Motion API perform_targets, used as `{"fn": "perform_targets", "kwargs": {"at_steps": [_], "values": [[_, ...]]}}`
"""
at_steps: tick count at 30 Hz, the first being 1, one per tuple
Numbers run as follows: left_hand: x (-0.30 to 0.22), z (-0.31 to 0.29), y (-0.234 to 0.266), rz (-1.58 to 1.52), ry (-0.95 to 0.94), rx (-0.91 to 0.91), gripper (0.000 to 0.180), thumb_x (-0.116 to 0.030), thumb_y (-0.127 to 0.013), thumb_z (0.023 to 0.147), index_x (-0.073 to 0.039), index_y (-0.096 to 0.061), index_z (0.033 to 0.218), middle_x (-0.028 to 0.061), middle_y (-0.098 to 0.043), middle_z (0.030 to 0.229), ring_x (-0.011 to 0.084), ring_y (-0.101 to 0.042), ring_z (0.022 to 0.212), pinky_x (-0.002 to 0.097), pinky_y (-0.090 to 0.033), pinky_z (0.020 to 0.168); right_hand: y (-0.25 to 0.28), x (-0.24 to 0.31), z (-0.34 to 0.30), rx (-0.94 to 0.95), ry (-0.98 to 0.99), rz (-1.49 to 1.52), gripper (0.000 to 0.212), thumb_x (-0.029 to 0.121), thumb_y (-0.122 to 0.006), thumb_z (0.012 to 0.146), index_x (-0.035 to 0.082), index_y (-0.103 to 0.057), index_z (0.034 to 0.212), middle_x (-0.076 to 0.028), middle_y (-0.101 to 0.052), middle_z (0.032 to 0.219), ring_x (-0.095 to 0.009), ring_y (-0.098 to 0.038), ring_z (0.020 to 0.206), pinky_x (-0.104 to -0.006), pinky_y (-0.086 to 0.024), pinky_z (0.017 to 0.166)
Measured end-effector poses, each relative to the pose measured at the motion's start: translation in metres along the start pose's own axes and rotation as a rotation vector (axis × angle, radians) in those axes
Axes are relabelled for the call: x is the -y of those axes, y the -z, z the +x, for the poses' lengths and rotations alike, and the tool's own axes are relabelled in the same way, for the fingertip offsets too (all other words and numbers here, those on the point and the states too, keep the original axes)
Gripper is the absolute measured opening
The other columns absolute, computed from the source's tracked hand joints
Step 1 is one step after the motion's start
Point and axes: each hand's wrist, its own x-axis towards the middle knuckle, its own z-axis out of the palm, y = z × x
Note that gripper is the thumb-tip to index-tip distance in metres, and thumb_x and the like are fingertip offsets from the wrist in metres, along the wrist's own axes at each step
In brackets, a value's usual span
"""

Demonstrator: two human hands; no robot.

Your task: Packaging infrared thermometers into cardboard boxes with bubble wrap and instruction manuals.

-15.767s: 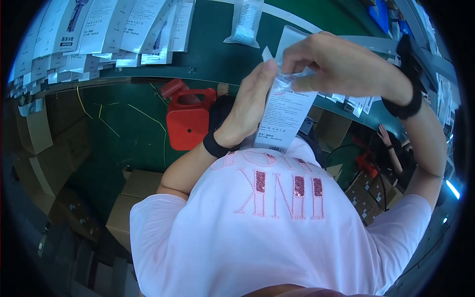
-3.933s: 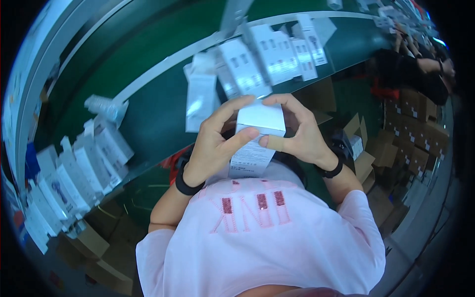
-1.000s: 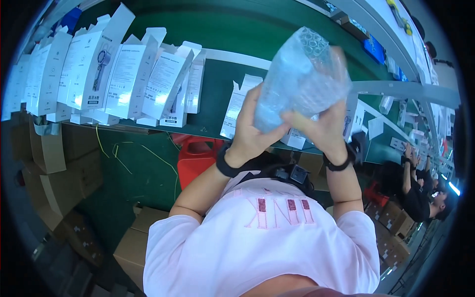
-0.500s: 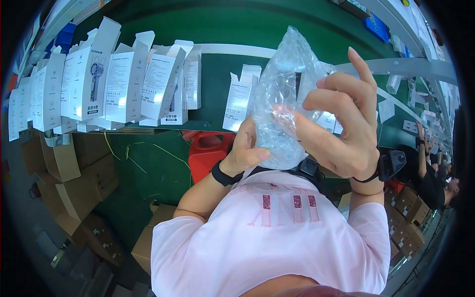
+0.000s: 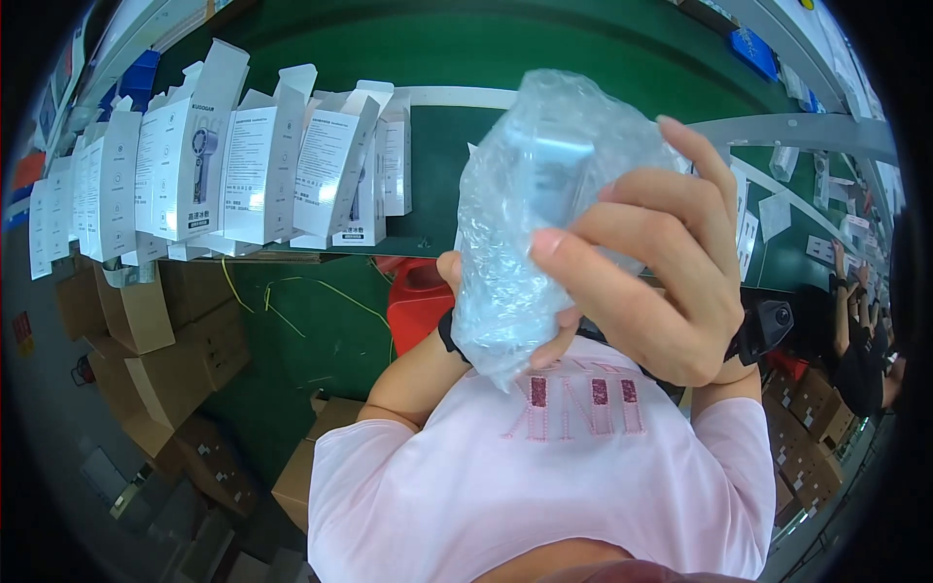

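Note:
A clear bubble-wrap bag [image 5: 530,204] with a pale blue-grey object inside is held up close to the camera. My right hand [image 5: 661,282] wraps around its right side, fingers spread across the plastic. My left hand [image 5: 452,277] is mostly hidden behind the bag, only the thumb base and wrist with a black band showing; it seems to support the bag from below. Behind runs a green conveyor belt [image 5: 437,165].
A row of open white product boxes [image 5: 243,165] stands on the belt's near edge at left. A red bin [image 5: 418,301] sits under the table. Brown cartons [image 5: 146,330] are stacked on the floor at left. Another person [image 5: 860,360] works at far right.
The bubble-wrap bag has come closer to the camera and now fills more of the view. My right hand has shifted further around its side.

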Motion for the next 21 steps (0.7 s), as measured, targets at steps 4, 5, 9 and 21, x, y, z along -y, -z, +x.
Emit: {"fn": "perform_targets", "kwargs": {"at_steps": [4, 5, 9, 21], "values": [[0.0, 0.016, 0.013, -0.174, 0.2, 0.237, 0.085, -0.056, -0.069, 0.071, 0.002, -0.044, 0.128, 0.024, -0.054, 0.108, 0.0429, -0.062, 0.079, 0.0462, -0.055, 0.062, -0.011, 0.013, -0.001, -0.088, -0.032, 0.049, 0.039, 0.028, -0.079, 0.063, 0.01, -0.07, 0.096, -0.002, -0.063, 0.082, -0.02, -0.056, 0.071, -0.048, -0.048, 0.086], [0.0, 0.019, 0.016, -0.217, 0.249, 0.293, 0.084, -0.054, -0.069, 0.072, 0.002, -0.044, 0.128, 0.0241, -0.054, 0.108, 0.0429, -0.062, 0.079, 0.0462, -0.055, 0.062, -0.011, 0.016, -0.001, -0.084, -0.043, 0.046, 0.043, 0.03, -0.08, 0.061, 0.01, -0.07, 0.098, -0.002, -0.063, 0.082, -0.02, -0.055, 0.07, -0.0463, -0.047, 0.083], [-0.002, 0.033, 0.028, -0.41, 0.458, 0.513, 0.078, -0.05, -0.07, 0.076, 0.003, -0.044, 0.128, 0.0243, -0.054, 0.106, 0.0431, -0.062, 0.08, 0.0463, -0.055, 0.062, -0.019, 0.023, -0.001, -0.123, -0.096, 0.065, 0.043, 0.024, -0.08, 0.066, 0.009, -0.067, 0.104, -0.004, -0.062, 0.087, -0.02, -0.055, 0.071, -0.0444, -0.047, 0.082], [-0.026, -0.014, 0.022, 0.992, 0.184, -0.526, 0.059, -0.038, -0.067, 0.082, 0.001, -0.055, 0.125, 0.0155, -0.061, 0.115, 0.0253, -0.061, 0.103, 0.0352, -0.048, 0.092, -0.058, -0.053, -0.141, -0.155, -1.261, 1.632, 0.074, 0.034, -0.074, 0.079, 0.001, -0.04, 0.135, -0.016, -0.061, 0.105, -0.027, -0.064, 0.09, -0.0387, -0.054, 0.08]]}}
